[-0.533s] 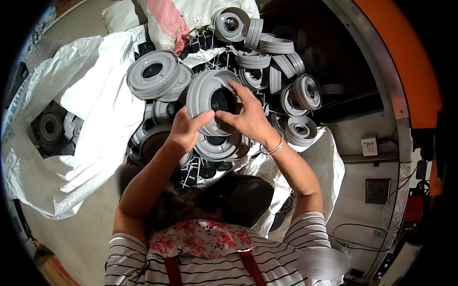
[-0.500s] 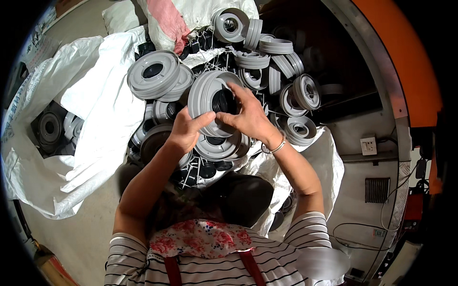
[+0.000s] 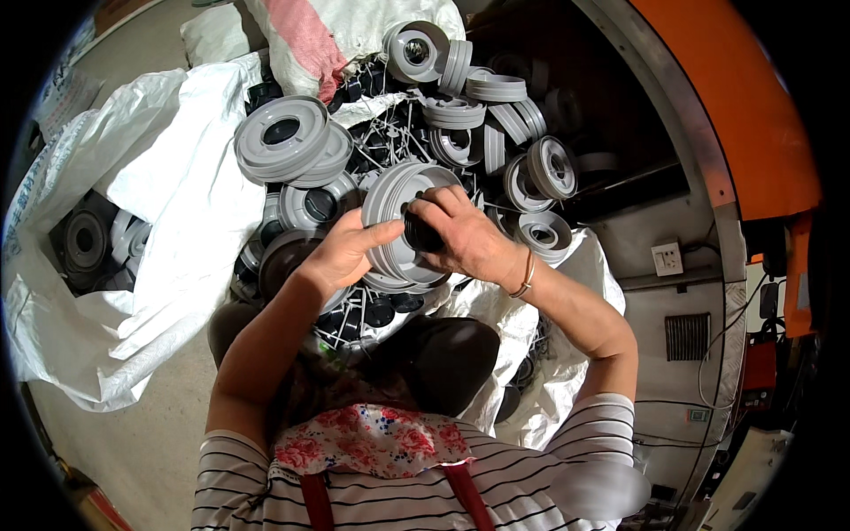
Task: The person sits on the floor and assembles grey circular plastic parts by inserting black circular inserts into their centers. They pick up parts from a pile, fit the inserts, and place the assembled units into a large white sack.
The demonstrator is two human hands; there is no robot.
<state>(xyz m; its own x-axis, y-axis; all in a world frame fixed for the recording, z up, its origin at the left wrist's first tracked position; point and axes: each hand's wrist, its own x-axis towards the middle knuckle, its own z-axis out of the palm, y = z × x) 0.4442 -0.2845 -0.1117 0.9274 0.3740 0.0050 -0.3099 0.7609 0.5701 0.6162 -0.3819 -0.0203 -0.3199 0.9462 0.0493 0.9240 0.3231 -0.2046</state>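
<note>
White woven sacks (image 3: 168,230) covered the floor, heaped with grey plastic spools (image 3: 288,142). Just in front of that heap, the left hand (image 3: 341,252) cupped the rim of a grey spool (image 3: 394,221), fingers curled around it. The right hand (image 3: 465,239) gripped a black cap (image 3: 421,234) at the spool's centre.

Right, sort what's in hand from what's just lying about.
In hand:
- grey spool, braced by left hand
- black cap, pressed at the spool's middle by right hand

Lying about:
- heap of grey spools
- white sacks
- pink-striped sack
- orange machine panel
</note>
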